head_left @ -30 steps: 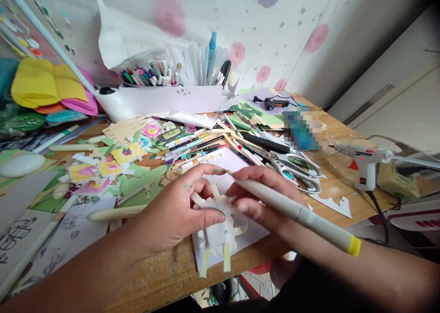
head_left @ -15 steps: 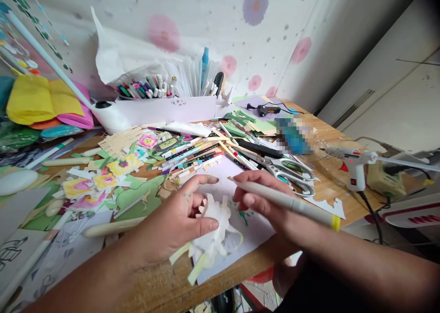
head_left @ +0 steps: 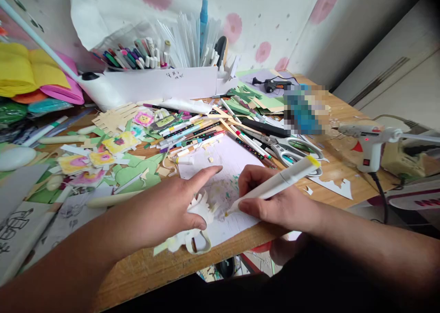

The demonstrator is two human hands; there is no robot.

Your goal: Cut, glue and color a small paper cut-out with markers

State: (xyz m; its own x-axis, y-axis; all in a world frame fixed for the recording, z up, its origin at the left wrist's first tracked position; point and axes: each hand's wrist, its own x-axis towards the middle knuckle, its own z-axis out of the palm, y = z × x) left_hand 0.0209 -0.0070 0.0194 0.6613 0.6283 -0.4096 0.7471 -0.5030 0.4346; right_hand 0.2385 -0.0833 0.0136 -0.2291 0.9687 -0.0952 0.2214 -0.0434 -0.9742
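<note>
My left hand (head_left: 172,203) lies over a cream-white paper cutout (head_left: 202,207) near the table's front edge, thumb and index finger spread wide. Curled strips of the cutout stick out below the thumb; the other fingers are hidden. In my right hand (head_left: 275,203) is a white marker (head_left: 275,184) with a yellow end, slanted up to the right. Its yellowish tip is down at a stained patch of the white paper sheet (head_left: 237,152), just right of the cutout. A short white cap (head_left: 185,160) lies at the sheet's left edge.
Behind the sheet are scattered pens (head_left: 192,134) and silver scissors (head_left: 288,148). Painted paper pieces (head_left: 118,143) and green scraps (head_left: 137,173) cover the left. A glue gun (head_left: 371,143) stands at right, its cord hanging over the edge. A white box (head_left: 154,86) stands before the markers.
My right hand has turned the marker over and brought its tip down to the sheet. The cutout is lower, under my left hand, whose thumb and index finger have spread. The view has tilted down.
</note>
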